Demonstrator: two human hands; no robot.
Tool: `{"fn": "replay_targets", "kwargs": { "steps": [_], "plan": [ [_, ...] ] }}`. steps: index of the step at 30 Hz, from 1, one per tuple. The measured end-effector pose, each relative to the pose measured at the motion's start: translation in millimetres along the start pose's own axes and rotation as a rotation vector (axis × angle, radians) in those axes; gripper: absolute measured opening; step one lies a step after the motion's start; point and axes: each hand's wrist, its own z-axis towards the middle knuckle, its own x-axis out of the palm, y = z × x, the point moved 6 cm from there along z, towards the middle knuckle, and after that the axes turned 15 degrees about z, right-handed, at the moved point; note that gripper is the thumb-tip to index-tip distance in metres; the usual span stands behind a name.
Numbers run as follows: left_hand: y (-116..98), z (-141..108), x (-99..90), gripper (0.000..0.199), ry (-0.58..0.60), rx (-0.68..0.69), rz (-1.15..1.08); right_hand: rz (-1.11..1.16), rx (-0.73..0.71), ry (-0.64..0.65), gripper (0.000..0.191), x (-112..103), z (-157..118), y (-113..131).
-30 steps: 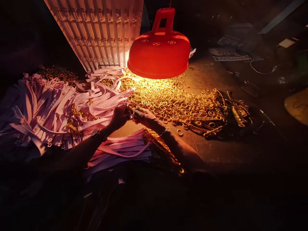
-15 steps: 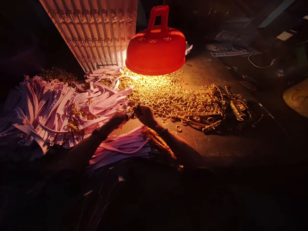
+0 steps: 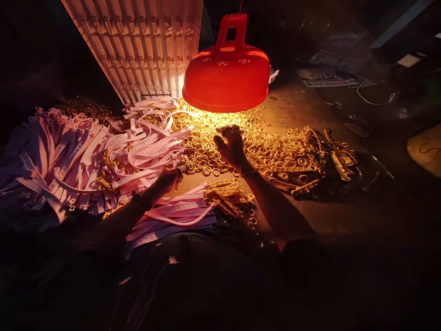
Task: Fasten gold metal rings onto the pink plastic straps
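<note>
My left hand (image 3: 170, 176) is closed in a pinch at the right edge of a heap of pink straps (image 3: 148, 149). A short piece of pink strap (image 3: 177, 185) shows under its fingers; the rest is hidden in the hand. Over a wide pile of gold rings (image 3: 206, 154), my right hand (image 3: 233, 146) has its thumb apart from its curled fingers, and I see nothing held in it. Pale coverings wrap some fingertips on both hands. Below and between my forearms lies a flat bundle of pink straps (image 3: 179, 214) with gold braided ends (image 3: 227, 197).
A red lamp shade (image 3: 225, 82) hangs low above the rings. Behind the straps leans a ribbed panel (image 3: 148, 55). More gold braided pieces (image 3: 339, 161) lie at the right of the pile, and a printed sheet (image 3: 327, 77) rests farther back on the table.
My right hand has parted from my left and moved up and right over the gold rings, its fingers opening. My left hand stays in nearly the same place. The view has shifted slightly.
</note>
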Motion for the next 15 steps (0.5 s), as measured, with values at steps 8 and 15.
{"fn": "replay_targets", "kwargs": {
  "steps": [8, 15],
  "plan": [
    [-5, 5, 4.2, 0.036, -0.132, 0.065, -0.027, 0.529, 0.336, 0.325, 0.037, 91, -64, 19],
    [1, -2, 2.8, 0.041, -0.055, 0.079, 0.022, 0.674, 0.541, 0.213, 0.040, 87, -63, -8]
  ]
}}
